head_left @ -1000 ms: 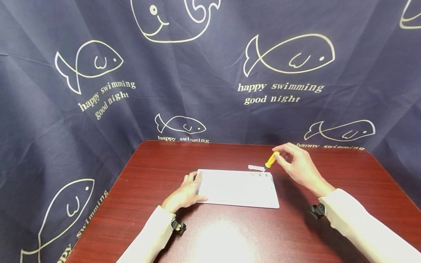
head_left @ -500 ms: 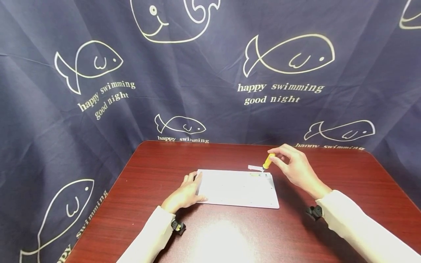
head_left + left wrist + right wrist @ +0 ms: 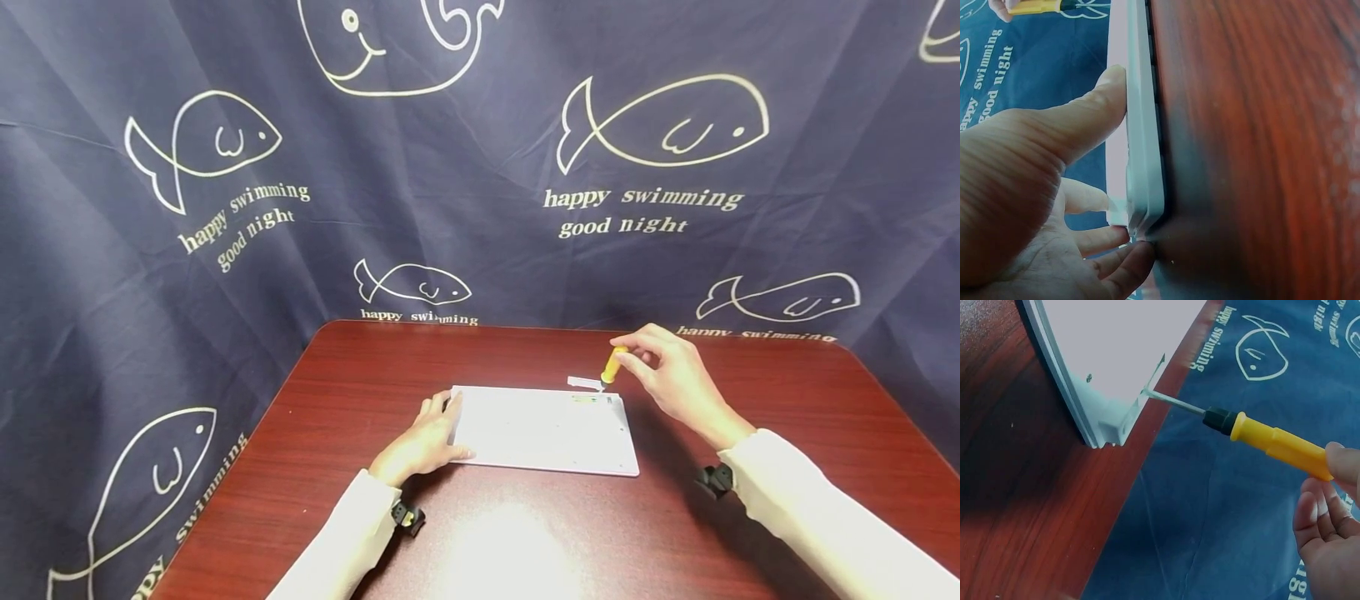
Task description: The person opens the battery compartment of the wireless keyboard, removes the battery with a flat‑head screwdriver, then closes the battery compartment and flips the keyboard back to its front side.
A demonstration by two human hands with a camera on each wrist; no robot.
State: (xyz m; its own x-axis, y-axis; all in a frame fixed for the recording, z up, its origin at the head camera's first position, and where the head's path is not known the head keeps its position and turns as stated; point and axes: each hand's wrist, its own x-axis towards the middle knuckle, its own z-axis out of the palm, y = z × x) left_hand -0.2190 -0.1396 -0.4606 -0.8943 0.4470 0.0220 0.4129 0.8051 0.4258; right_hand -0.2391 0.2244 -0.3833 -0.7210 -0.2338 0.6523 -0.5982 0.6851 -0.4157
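Red-brown bench — white panel lying lengthwise left to right.
Left hand grips its left end; right hand pinches a screwdriver — pointing down-left.

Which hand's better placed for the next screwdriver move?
Right, likely: the right hand already holds the yellow screwdriver, its tip by the white panel's far right corner. The left hand grips the panel's left end.

The right hand pinched between its thumb and fingertips, the palm beside the grip; the right wrist and right forearm slanted back from it toward the body. The left hand, left of that grip and nearer the body, held its thumb spread from its fingers.
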